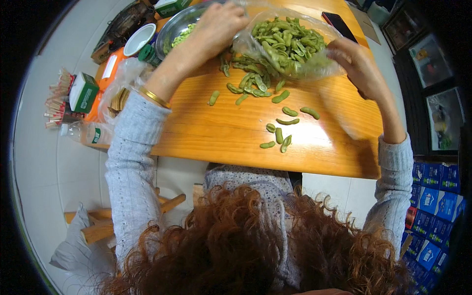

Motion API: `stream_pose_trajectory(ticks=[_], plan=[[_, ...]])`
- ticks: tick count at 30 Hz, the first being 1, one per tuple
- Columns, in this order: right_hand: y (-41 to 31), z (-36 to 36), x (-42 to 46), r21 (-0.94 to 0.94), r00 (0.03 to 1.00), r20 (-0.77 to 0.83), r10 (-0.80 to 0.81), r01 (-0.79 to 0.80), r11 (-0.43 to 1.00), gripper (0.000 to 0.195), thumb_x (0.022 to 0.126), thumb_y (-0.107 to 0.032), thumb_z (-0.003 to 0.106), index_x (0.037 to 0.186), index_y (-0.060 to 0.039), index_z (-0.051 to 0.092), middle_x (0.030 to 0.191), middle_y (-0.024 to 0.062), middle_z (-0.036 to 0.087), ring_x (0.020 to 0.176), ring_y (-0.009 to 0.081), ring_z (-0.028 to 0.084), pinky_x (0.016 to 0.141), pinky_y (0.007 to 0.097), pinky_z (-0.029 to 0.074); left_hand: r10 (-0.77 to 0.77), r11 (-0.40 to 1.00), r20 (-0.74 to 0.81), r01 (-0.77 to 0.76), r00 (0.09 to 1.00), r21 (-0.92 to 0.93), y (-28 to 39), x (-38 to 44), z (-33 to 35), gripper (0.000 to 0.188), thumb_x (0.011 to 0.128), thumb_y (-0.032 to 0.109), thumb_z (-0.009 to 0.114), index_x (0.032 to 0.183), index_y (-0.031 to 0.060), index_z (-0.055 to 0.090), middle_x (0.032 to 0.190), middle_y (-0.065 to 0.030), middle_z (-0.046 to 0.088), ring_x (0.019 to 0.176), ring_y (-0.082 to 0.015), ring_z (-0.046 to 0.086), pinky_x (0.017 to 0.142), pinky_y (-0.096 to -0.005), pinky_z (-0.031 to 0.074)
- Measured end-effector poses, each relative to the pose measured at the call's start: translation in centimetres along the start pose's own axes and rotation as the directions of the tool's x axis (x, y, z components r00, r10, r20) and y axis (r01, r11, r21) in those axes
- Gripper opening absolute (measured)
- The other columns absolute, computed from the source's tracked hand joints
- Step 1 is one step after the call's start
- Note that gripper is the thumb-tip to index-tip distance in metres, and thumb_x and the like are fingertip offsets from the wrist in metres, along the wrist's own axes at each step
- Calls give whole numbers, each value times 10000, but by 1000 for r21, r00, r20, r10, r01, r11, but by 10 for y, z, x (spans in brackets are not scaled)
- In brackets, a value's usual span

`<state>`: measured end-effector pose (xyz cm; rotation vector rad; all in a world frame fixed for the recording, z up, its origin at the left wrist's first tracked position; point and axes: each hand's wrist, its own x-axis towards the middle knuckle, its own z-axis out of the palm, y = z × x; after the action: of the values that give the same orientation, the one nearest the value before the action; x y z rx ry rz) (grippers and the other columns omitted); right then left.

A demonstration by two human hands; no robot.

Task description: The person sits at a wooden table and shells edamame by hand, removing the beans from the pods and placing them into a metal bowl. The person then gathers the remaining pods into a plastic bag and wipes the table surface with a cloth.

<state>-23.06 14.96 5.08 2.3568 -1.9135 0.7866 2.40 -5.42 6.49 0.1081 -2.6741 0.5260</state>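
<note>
A clear plastic bag point(313, 72) filled with green soybean pods point(289, 40) lies on the wooden table point(206, 136). My left hand point(221, 25) is at the bag's left edge, fingers closed on the thin plastic, above the rim of a metal bowl point(160, 44) with shelled green beans point(182, 35) in it. My right hand point(354, 64) grips the bag's right edge. In front of the bag is a heap of pods and opened shells point(254, 79). Several loose pods point(281, 96) are scattered nearer the table's front edge.
A phone point(339, 25) lies behind the bag at the right. To the left are a white bowl point(140, 40), a green-lidded jar point(148, 54), a plastic bag point(120, 84), a tissue box point(84, 92), chopsticks point(59, 99) and a plastic bottle point(86, 132). A wooden stool point(97, 230) stands below left.
</note>
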Motion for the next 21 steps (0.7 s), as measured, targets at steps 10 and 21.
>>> stream_pose_trajectory(ticks=[10,21], plan=[[60,-77,29,36,955,-297,3,8,999,290,935,-146,519,1208,-53,548,1051,88,644,1027,177,614,917,334,497,-90,994,-275,106,957,42,-47,39,-57,119,689,5,557,807,10,563,841,-172,550,847,-361,551,733,-404,459],[22,-50,16,43,983,-178,38,-31,999,277,953,-119,467,1215,-97,555,1134,44,607,912,142,609,851,304,513,-483,759,133,489,866,-430,47,-89,32,271,911,139,514,1112,-36,560,1017,-196,607,942,-344,588,792,-405,472]])
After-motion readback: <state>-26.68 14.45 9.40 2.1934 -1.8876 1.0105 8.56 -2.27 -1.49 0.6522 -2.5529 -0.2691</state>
